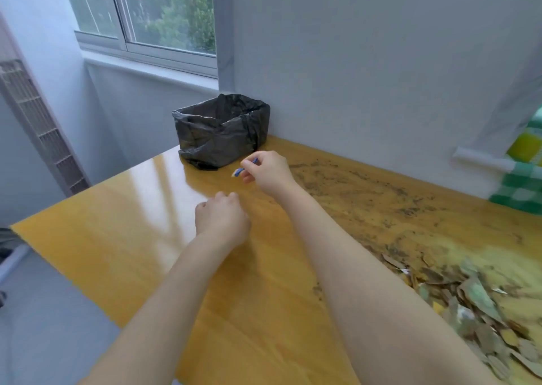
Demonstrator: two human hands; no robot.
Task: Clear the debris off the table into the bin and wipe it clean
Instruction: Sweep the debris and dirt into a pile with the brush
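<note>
A yellow wooden table (123,238) fills the view. At its far corner stands a small bin (220,129) lined with a black bag, its mouth open. My right hand (269,173) hovers just in front of the bin and pinches a small blue and white scrap (239,172). My left hand (221,219) hangs lower and nearer, fingers curled, with nothing visible in it. A pile of dry leaves (475,305) lies on the table's near right. Dark crumbs and dirt (366,191) are smeared over the right half.
A white wall (381,62) runs along the table's far side, with a window (146,12) at left. A green and yellow checked cloth (525,173) lies at the far right edge. The table's left edge drops to a grey floor (44,326).
</note>
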